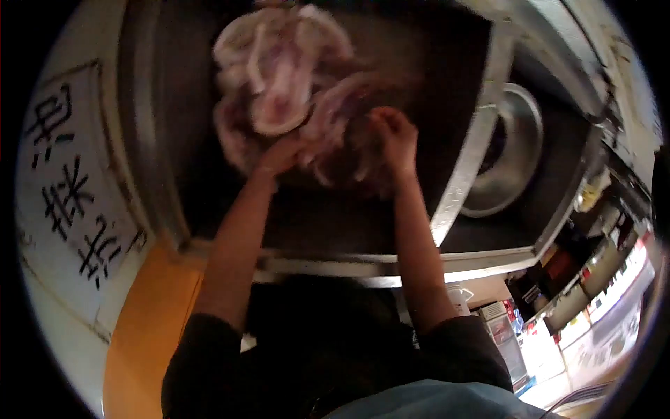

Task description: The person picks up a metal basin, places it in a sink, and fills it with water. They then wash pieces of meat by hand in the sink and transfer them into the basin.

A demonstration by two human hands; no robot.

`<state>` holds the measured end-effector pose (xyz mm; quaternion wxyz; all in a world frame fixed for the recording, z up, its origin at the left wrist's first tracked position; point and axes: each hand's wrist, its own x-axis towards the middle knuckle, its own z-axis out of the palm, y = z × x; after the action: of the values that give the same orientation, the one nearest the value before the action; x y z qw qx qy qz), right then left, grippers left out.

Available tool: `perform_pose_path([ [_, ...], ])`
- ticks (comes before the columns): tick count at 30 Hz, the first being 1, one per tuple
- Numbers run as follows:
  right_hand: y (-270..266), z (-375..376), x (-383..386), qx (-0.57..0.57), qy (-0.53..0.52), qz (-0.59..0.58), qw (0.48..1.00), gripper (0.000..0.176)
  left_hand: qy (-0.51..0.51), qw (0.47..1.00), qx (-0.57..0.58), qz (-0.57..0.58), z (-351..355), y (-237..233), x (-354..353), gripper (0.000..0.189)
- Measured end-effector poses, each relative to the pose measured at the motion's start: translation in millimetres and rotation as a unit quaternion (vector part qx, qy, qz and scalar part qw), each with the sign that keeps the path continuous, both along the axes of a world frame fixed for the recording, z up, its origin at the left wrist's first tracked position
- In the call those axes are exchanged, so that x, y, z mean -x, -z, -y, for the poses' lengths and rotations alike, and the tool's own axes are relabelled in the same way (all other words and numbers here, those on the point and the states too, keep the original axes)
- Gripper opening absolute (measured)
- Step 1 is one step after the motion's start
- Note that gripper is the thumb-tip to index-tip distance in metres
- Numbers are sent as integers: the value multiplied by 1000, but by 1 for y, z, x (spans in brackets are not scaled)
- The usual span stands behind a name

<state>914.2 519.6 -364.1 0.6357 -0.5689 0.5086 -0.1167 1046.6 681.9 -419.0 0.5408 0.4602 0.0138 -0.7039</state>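
A heap of pale pink raw meat pieces (279,77) lies in a deep metal sink basin (174,140). My left hand (280,153) reaches into the lower edge of the heap, fingers buried in the meat. My right hand (395,136) is closed around pieces of meat at the heap's right side. Both forearms stretch forward from dark sleeves over the sink's front rim. The picture is blurred, so the single pieces are hard to tell apart.
To the right, a second basin holds a round metal bowl (509,153). A white panel with black handwritten characters (70,181) stands at the left. An orange surface (150,314) lies below the sink. Boxes and containers (558,328) crowd the lower right.
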Motion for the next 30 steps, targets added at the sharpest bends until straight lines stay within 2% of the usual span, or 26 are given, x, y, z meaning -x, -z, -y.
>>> perform_pose_path([
  [1,-16,8,-3,69,-19,-18,997,12,56,998,-19,38,1,-4,-3,36],
  [3,-48,26,-6,99,24,-3,995,10,139,982,-101,72,-7,21,-6,44],
  [4,-64,34,-9,104,56,25,993,8,144,983,-83,72,1,10,-3,44],
  [6,-88,59,-9,227,134,65,962,7,140,963,-191,131,11,-19,-6,46],
  [7,-97,78,-3,311,139,60,938,9,139,964,-184,132,8,-8,-8,46],
  [8,-98,98,1,351,177,102,914,9,205,946,-189,164,-2,13,-10,44],
  [9,-102,115,6,378,196,60,903,14,268,923,-195,194,-8,24,-12,42],
  [10,-100,133,10,380,195,61,902,14,266,924,-193,195,-9,23,-9,42],
  [12,-92,160,16,406,146,-20,902,20,118,964,-63,229,-10,16,-5,36],
  [13,-92,164,18,404,143,-17,903,20,114,964,-66,229,-5,10,-5,36],
  [15,-83,161,18,489,126,-2,863,24,95,970,-82,208,5,-2,-3,32],
  [16,-85,147,12,436,173,35,883,22,89,982,-103,134,11,-1,-1,31],
  [17,-93,125,4,376,166,55,910,24,81,987,-129,59,15,1,0,30],
  [18,-96,101,-4,314,160,74,933,25,57,990,-123,35,7,7,5,27],
  [19,-84,79,-8,265,97,56,958,26,31,993,-112,15,2,13,8,25],
  [20,-66,57,-10,219,33,40,974,28,29,991,-127,18,4,14,9,25],
  [22,-13,-2,-19,283,-60,-53,956,32,43,998,-47,-10,16,13,13,25],
  [23,23,-33,-20,229,-27,-27,973,36,43,998,-49,-8,23,7,18,25],
  [24,51,-52,-22,175,5,-1,985,40,74,992,-77,72,29,0,22,26],
  [25,61,-57,-26,174,5,0,985,40,104,977,-105,150,30,-4,24,28],
  [26,69,-61,-29,139,-39,-80,986,45,105,977,-107,150,25,9,27,28],
  [27,77,-65,-30,99,-84,-159,979,50,148,959,-16,242,15,29,35,29],
  [28,110,-67,-26,94,-84,-160,979,50,189,922,75,328,7,39,39,30],
  [29,159,-64,-19,35,-153,-108,982,48,190,923,73,328,2,35,39,30],
  [30,165,-57,-20,7,-187,-79,979,47,212,927,50,306,1,29,38,29],
])
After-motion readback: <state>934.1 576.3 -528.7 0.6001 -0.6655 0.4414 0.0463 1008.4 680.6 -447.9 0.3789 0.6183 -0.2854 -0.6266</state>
